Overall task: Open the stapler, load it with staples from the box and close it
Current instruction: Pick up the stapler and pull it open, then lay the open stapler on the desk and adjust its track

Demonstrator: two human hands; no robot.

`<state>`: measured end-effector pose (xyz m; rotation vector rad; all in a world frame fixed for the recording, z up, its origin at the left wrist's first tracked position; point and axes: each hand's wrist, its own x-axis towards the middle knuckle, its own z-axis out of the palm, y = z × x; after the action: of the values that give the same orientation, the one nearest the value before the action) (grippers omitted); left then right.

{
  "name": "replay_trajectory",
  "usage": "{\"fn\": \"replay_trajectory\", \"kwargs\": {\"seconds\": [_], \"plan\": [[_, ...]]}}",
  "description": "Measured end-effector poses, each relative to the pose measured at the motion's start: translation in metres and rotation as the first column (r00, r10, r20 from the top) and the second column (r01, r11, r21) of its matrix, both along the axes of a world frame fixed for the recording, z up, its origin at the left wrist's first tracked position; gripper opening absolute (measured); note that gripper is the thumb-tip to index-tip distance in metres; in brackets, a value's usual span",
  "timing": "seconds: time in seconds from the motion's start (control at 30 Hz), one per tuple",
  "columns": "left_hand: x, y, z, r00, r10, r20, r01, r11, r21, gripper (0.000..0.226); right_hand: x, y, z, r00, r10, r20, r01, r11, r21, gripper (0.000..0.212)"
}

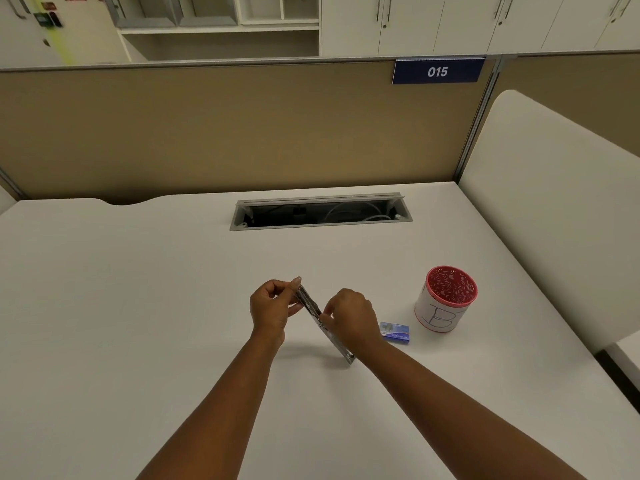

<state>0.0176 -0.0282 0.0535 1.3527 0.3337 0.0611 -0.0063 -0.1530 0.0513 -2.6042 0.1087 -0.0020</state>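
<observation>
Hands (273, 308) (351, 315), stapler (311, 304) gripped between

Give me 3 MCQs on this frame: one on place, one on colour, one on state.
1. Where is the staple box?
A. inside the cup
B. on the desk between the right hand and the cup
C. in the left hand

2. What colour is the rim of the cup?
A. red
B. green
C. black

3. How is the stapler held?
A. lying untouched on the desk
B. by the right hand only
C. by both hands, tilted

Answers: B, the box lies flat on the desk beside the right hand. A, the rim shows red. C, the left hand pinches its upper end, and the right hand's fingers grip its middle.
</observation>
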Motion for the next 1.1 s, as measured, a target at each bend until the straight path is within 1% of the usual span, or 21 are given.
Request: {"fn": "replay_trajectory", "kwargs": {"seconds": [0.1,0.17,0.23,0.3,0.37,0.43,0.5,0.57,0.6,0.67,0.73,0.8,0.93,1.1], "plan": [[0.000,-0.001,-0.001,1.000,0.001,-0.004,-0.001,1.000,0.014,0.022,-0.001,0.006,-0.001,0.998,0.045,0.036,-0.040,0.990,-0.137,0.019],[0.001,-0.001,-0.002,1.000,0.011,-0.007,-0.011,1.000,0.020,0.021,-0.001,0.007,0.000,0.996,0.067,0.063,-0.057,0.987,-0.151,0.019],[0.003,0.001,-0.003,0.999,0.038,-0.021,-0.038,0.999,0.015,0.021,0.002,0.003,0.003,0.992,0.056,0.113,-0.047,0.996,-0.081,0.019],[0.006,0.005,-0.005,0.993,0.102,-0.066,-0.103,0.994,-0.024,0.021,0.007,-0.005,0.008,0.987,-0.004,0.162,-0.009,0.997,0.081,0.017],[0.009,0.009,-0.008,0.973,0.189,-0.133,-0.201,0.976,-0.083,0.021,0.011,-0.014,0.011,0.980,-0.081,0.180,0.036,0.970,0.241,0.014],[0.012,0.015,-0.013,0.945,0.260,-0.196,-0.288,0.949,-0.128,0.022,0.011,-0.025,0.008,0.975,-0.113,0.193,0.050,0.951,0.304,0.012],[0.015,0.020,-0.017,0.925,0.297,-0.237,-0.340,0.925,-0.169,0.023,0.008,-0.034,0.001,0.969,-0.098,0.225,0.020,0.945,0.326,0.011],[0.017,0.023,-0.021,0.912,0.314,-0.263,-0.370,0.908,-0.198,0.023,0.004,-0.043,-0.009,0.971,-0.076,0.227,-0.001,0.947,0.322,0.010],[0.019,0.025,-0.024,0.906,0.318,-0.278,-0.380,0.902,-0.207,0.023,0.003,-0.047,-0.016,0.978,-0.067,0.199,0.002,0.952,0.307,0.010],[0.021,0.026,-0.028,0.899,0.313,-0.307,-0.387,0.896,-0.217,0.023,-0.001,-0.051,-0.027,0.994,-0.028,0.102,0.002,0.970,0.243,0.011],[0.023,0.026,-0.032,0.895,0.299,-0.332,-0.383,0.896,-0.225,0.023,-0.003,-0.051,-0.038,0.999,0.039,0.001,-0.039,0.985,0.170,0.014],[0.026,0.025,-0.037,0.891,0.281,-0.357,-0.374,0.900,-0.224,0.023,-0.005,-0.048,-0.046,0.995,0.089,-0.053,-0.082,0.990,0.117,0.015],[0.033,0.025,-0.045,0.892,0.240,-0.384,-0.335,0.920,-0.202,0.022,-0.002,-0.043,-0.055,0.995,0.082,-0.058,-0.075,0.992,0.105,0.016],[0.041,0.025,-0.053,0.901,0.143,-0.410,-0.230,0.958,-0.172,0.017,0.002,-0.042,-0.060,0.989,0.125,-0.078,-0.119,0.990,0.071,0.021]]}}
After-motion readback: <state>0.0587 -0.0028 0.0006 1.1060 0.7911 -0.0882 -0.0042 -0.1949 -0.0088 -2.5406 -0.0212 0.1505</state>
